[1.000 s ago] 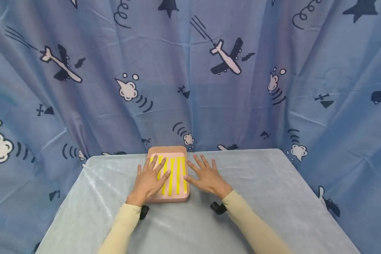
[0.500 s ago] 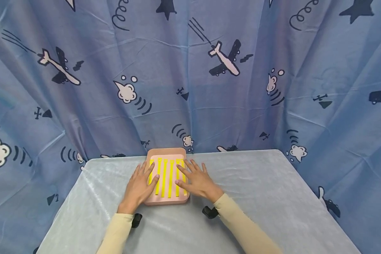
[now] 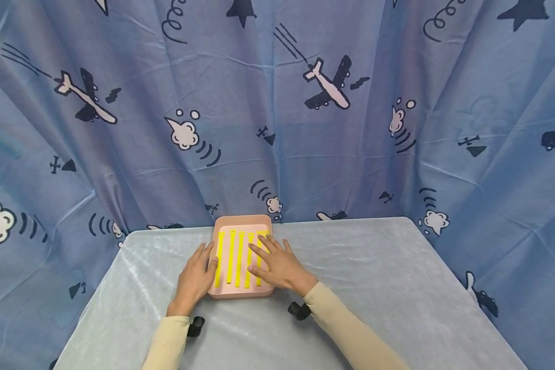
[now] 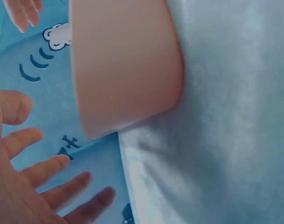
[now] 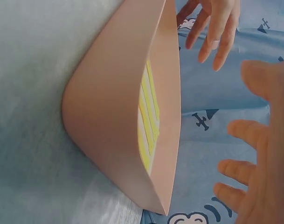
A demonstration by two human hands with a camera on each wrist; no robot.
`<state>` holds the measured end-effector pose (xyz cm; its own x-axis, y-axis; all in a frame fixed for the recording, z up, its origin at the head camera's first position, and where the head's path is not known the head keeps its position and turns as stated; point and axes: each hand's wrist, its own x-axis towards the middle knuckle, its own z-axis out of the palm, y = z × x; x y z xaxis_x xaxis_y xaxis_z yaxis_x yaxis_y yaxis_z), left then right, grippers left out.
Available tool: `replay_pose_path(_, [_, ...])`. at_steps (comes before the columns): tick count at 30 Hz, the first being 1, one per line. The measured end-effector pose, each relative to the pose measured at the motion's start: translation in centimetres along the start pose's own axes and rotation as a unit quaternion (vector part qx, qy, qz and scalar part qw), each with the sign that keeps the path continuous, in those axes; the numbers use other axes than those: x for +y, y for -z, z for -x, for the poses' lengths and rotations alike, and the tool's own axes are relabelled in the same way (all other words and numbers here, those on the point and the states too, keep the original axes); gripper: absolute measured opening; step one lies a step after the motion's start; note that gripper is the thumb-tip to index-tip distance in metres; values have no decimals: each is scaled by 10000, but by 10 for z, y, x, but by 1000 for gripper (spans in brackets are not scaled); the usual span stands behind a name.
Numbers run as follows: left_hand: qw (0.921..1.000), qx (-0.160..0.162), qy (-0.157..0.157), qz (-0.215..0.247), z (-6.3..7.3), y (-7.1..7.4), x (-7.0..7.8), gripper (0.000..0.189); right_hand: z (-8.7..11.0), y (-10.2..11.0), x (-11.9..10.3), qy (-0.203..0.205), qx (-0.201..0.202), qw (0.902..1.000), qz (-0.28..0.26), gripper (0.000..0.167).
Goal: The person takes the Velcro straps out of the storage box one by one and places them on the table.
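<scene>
A pink rectangular tray [image 3: 242, 221] stands on the table with several yellow strips [image 3: 239, 259] lying lengthwise side by side in it. My left hand [image 3: 196, 275] is at the tray's left edge, fingers straight and holding nothing; in the left wrist view its fingers are spread beside the tray's outer wall [image 4: 128, 70]. Over the right part of the tray is my right hand [image 3: 279, 264], fingers spread and nothing in its grasp. It hides part of the right-hand strips. Both hands hover above the rim level in the right wrist view, where the strips [image 5: 148, 116] show inside the tray.
The table [image 3: 374, 298] has a pale grey-blue cloth over it, and the tray sits near its far edge. Behind hangs a blue curtain [image 3: 240, 103] printed with airplanes, clouds and stars. A small black device [image 3: 299, 310] is at the right wrist, another [image 3: 196, 327] at the left.
My left hand has drawn back to the left and nearer, from over the tray to its left edge. My right hand has moved left over the tray. The strips stay as they were.
</scene>
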<state>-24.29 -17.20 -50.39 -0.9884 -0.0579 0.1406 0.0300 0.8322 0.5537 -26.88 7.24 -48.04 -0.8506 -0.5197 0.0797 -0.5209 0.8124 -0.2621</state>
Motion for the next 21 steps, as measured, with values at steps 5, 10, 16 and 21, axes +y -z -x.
replay_pose_path(5, [9992,51,120,374,1,-1,-6,53,-3,-2,-6,118,-92,9999,55,66])
replay_pose_path(10, [9978,52,325,576,2,-4,-9,54,-7,-1,-12,321,-159,9993,108,68])
replay_pose_path(16, [9969,152,356,680,2,-8,-14,53,-13,1,-20,637,-129,9970,418,66])
replay_pose_path(21, [9949,168,387,918,3,-10,-18,50,-21,3,-26,786,-293,9940,696,66])
